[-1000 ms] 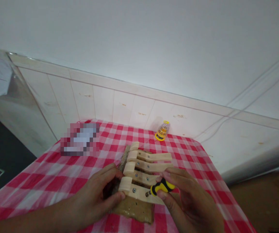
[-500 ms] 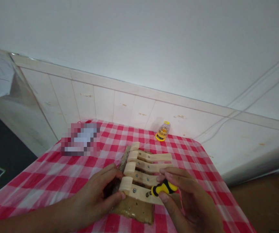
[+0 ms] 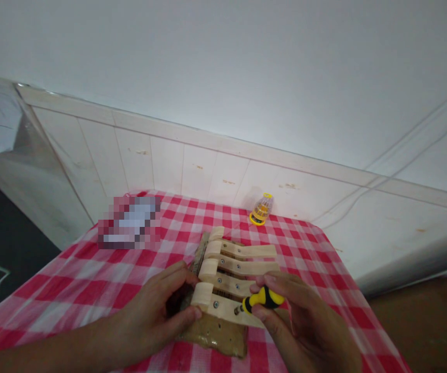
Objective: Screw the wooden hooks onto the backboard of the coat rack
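Note:
My right hand (image 3: 304, 321) is closed around the handle of a short yellow-and-black screwdriver (image 3: 265, 299). Its tip meets a screw spot on the nearest curved wooden piece (image 3: 226, 311). Another screw shows in that piece, left of the tip. My left hand (image 3: 161, 305) grips the piece's rounded left end, thumb at the near side and fingers beyond it, partly hidden. Several similar pale wooden pieces (image 3: 246, 267) with screws lie in a row across a brown, tape-wrapped board (image 3: 215, 336). The right ends of the nearer pieces are partly covered by my right hand.
A red-and-white checked cloth (image 3: 130, 290) covers the table. A clear container with yellow ends (image 3: 262, 210) stands at the back by the white panelled wall (image 3: 200, 176). A blurred-out flat object (image 3: 130, 223) lies at the back left.
My right thumb and fingers have shifted slightly on the screwdriver handle. The tip stays at the same spot, and my left hand keeps its hold.

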Demonstrator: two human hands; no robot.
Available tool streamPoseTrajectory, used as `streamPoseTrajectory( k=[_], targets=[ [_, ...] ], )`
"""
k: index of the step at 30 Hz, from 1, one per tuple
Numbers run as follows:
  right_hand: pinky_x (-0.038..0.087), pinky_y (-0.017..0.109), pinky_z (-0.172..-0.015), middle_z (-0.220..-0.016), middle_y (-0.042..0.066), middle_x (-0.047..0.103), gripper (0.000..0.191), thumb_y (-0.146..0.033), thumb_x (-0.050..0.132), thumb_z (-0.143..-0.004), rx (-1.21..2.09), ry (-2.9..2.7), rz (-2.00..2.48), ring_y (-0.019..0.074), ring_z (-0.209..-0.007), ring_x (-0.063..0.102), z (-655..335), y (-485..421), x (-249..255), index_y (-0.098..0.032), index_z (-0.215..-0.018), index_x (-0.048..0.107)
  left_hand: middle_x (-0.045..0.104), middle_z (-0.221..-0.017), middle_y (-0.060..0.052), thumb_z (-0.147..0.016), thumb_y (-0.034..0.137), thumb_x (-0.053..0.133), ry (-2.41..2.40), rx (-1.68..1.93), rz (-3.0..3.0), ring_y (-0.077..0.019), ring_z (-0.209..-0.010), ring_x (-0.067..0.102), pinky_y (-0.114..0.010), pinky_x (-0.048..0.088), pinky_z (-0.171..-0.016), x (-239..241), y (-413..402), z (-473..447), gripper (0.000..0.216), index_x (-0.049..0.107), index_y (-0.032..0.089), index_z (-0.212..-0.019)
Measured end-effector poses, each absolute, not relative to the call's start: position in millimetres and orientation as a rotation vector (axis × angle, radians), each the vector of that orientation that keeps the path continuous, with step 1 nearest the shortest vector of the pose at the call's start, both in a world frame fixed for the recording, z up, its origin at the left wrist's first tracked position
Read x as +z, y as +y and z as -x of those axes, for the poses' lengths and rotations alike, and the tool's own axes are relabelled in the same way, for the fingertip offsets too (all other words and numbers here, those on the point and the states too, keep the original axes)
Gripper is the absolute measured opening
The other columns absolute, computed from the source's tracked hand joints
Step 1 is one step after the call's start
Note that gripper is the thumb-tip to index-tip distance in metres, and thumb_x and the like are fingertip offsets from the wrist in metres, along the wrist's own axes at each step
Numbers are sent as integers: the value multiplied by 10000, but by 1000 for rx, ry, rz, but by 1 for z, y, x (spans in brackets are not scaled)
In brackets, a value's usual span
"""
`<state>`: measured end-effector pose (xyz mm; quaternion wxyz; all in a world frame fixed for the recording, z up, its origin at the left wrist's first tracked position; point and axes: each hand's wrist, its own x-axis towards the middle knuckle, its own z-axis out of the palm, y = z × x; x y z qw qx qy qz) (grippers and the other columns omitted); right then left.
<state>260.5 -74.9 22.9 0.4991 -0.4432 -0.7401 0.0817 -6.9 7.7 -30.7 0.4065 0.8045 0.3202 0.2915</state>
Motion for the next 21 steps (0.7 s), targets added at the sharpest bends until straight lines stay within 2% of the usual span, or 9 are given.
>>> streamPoseTrajectory(
  k=[10, 15, 21],
  targets=[
    [692, 333, -842, -1149, 95, 764, 395, -149, 742, -898, 156, -1725, 1044, 250, -1034, 776, -256, -73, 23, -271, -1266, 666, 645, -935, -18, -948, 392, 621, 801, 749, -2049, -182, -800, 607, -289, 458, -669, -27, 8, 7, 182, 623, 226, -1023],
    [699, 284, -785, -1161, 88, 751, 460, -127, 730, -903, 147, -1739, 1054, 224, -1011, 775, -256, -73, 23, -274, -1327, 626, 641, -959, -21, -962, 420, 621, 790, 712, -2019, -179, -813, 609, -285, 455, -667, -28, 9, 8, 207, 619, 226, -1034],
    [683, 271, -847, -1144, 70, 736, 434, -35, 693, -879, 108, -1850, 1004, 198, -1050, 747, -257, -70, 30, -259, -1249, 656, 643, -940, -15, -963, 420, 628, 778, 763, -2025, -177, -804, 610, -278, 457, -656, -32, 8, 7, 205, 622, 231, -1043]
  ],
)
